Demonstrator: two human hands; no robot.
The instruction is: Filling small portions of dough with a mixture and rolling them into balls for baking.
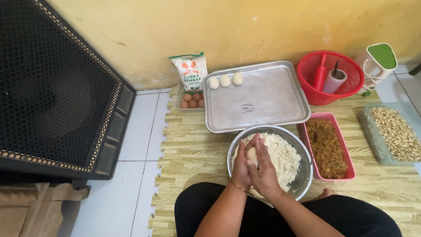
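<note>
Yellow scuffed wall (245,26), white tiled floor (136,131), wood-patterned foam mat (193,153), big black speaker cabinet (57,87) at left.

Soft, even daylight, faint shadows, sharp focus, slight wide-angle bending at the edges.

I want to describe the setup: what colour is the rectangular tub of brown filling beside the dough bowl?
Pink, seen in the head view: the tub sits right of the metal bowl.
</note>
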